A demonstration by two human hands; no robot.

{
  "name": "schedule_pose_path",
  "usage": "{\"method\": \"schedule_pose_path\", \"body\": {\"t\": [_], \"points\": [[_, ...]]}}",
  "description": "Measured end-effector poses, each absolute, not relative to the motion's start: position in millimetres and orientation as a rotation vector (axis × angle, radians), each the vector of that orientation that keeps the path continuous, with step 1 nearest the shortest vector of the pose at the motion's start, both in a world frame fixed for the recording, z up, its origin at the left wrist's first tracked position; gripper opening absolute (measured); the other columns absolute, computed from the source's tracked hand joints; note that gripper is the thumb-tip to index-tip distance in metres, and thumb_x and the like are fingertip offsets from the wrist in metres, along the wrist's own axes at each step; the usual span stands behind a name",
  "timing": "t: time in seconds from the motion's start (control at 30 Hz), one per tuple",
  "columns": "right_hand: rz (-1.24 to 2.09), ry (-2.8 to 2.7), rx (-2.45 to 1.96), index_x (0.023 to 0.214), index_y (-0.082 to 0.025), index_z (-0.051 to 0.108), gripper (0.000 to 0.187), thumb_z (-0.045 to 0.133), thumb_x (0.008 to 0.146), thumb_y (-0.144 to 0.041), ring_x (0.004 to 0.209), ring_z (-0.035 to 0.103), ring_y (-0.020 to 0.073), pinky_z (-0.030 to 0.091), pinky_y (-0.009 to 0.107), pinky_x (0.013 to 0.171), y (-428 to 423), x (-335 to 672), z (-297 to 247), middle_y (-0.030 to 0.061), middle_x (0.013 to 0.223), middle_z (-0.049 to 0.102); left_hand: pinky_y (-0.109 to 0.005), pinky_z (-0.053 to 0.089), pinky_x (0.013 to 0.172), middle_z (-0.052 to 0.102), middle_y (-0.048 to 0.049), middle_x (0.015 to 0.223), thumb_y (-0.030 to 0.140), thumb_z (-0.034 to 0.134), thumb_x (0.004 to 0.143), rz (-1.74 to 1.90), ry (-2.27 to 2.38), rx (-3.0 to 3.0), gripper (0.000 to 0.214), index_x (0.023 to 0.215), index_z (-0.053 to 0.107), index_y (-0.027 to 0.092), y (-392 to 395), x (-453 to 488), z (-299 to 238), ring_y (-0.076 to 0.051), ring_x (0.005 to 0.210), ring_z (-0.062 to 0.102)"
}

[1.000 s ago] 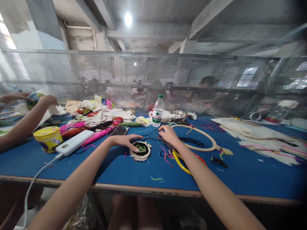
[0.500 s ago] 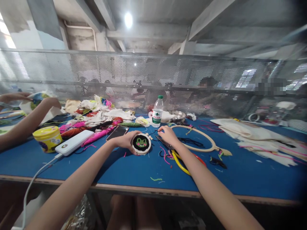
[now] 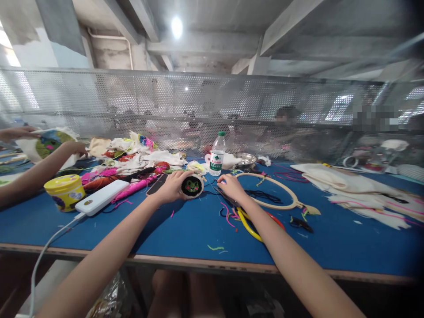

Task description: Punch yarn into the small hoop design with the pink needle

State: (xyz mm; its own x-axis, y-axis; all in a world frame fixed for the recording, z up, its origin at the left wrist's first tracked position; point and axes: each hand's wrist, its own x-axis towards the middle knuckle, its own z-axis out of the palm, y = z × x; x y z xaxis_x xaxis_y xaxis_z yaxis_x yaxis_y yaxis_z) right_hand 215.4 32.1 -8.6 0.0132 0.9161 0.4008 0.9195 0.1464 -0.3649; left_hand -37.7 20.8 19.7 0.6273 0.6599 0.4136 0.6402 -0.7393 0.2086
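My left hand (image 3: 172, 187) is closed around the edge of a small round embroidery hoop (image 3: 192, 187). Black cloth with a green frog face and pink cheeks fills it, framed by a pale rim. The hoop is tilted, and a phone (image 3: 156, 184) lies partly behind this hand. My right hand (image 3: 232, 189) is closed, fingertips together beside dark thread; what they pinch is too small to make out. Under my right wrist lies a metal tool with yellow and red handles (image 3: 249, 226), partly hidden by the forearm. Pink thread ends (image 3: 227, 216) lie beside it.
A water bottle (image 3: 217, 154) stands behind my hands, near a metal bowl (image 3: 247, 160). At right are a large wooden hoop (image 3: 293, 194) and white cloth (image 3: 344, 183). At left are yarn bundles, a white power bank (image 3: 102, 197), a yellow tub (image 3: 65, 193) and another person's arms (image 3: 39, 170).
My left hand has raised the small hoop up and left and tipped it. My right hand has hardly moved. The other person's embroidered cloth has turned into fuller view.
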Motion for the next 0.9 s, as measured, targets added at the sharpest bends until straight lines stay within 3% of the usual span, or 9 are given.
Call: {"method": "schedule_pose_path", "body": {"t": [0.3, 0.43, 0.67, 0.73, 0.8, 0.9], "points": [[-0.061, -1.850, -1.666, 0.077, -0.016, 0.060, 0.008, 0.056, 0.070, -0.017, 0.087, 0.053, 0.0211, 0.038, 0.031, 0.079, 32.8, 216.1, -12.3, 0.0079, 0.088, 0.060, -0.041, 0.031, 0.092, 0.044, -0.0052, 0.123, 0.034, 0.072, 0.060, 0.722, 1.179, 2.913, 0.085, 0.131, 0.025, 0.032, 21.9, -41.6, 17.7, -0.027, 0.111, 0.038], [-0.107, -1.830, -1.551, 0.094, -0.017, 0.054, 0.023, 0.053, 0.071, -0.015, 0.092, 0.052, 0.0211, 0.038, 0.033, 0.081, 28.8, 215.8, -4.8, 0.0081, 0.096, 0.059, -0.041, 0.031, 0.092, 0.041, -0.0063, 0.126, 0.043, 0.072, 0.058, 0.767, 1.195, 2.965, 0.086, 0.131, 0.026, 0.030, 22.1, -44.7, 23.1, -0.028, 0.114, 0.035], [-0.134, -1.768, -1.438, 0.104, -0.015, 0.050, 0.033, 0.050, 0.071, -0.014, 0.091, 0.053, 0.0227, 0.040, 0.035, 0.082, 21.0, 209.6, 3.6, 0.0092, 0.095, 0.060, -0.041, 0.027, 0.097, 0.042, -0.0102, 0.126, 0.061, 0.062, 0.059, 1.011, 1.363, 2.910, 0.089, 0.130, 0.025, 0.022, 22.8, -45.6, 30.4, -0.028, 0.117, 0.035], [-0.124, -1.704, -1.438, 0.122, -0.013, 0.038, 0.052, 0.049, 0.071, -0.015, 0.088, 0.055, 0.0233, 0.043, 0.036, 0.078, 18.9, 207.9, 3.9, 0.0116, 0.096, 0.060, -0.041, 0.027, 0.097, 0.043, -0.0124, 0.124, 0.065, 0.058, 0.060, 1.090, 1.458, 2.837, 0.089, 0.129, 0.027, 0.019, 24.5, -46.4, 27.9, -0.029, 0.116, 0.035], [-0.104, -1.635, -1.395, 0.136, -0.013, 0.015, 0.071, 0.048, 0.073, -0.017, 0.087, 0.056, 0.0229, 0.045, 0.035, 0.075, 16.9, 207.1, 4.7, 0.0141, 0.106, 0.057, -0.041, 0.030, 0.094, 0.046, -0.0134, 0.119, 0.068, 0.054, 0.060, 1.127, 1.551, 2.759, 0.086, 0.125, 0.031, 0.017, 26.5, -47.5, 24.9, -0.029, 0.112, 0.039], [-0.109, -1.583, -1.303, 0.139, -0.019, -0.006, 0.082, 0.046, 0.076, -0.018, 0.094, 0.056, 0.0230, 0.045, 0.036, 0.078, 15.3, 207.4, 6.2, 0.0158, 0.125, 0.046, -0.040, 0.034, 0.089, 0.052, -0.0125, 0.108, 0.071, 0.051, 0.060, 1.091, 1.612, 2.716, 0.077, 0.114, 0.042, 0.015, 28.8, -48.7, 21.7, -0.029, 0.104, 0.045]]}}
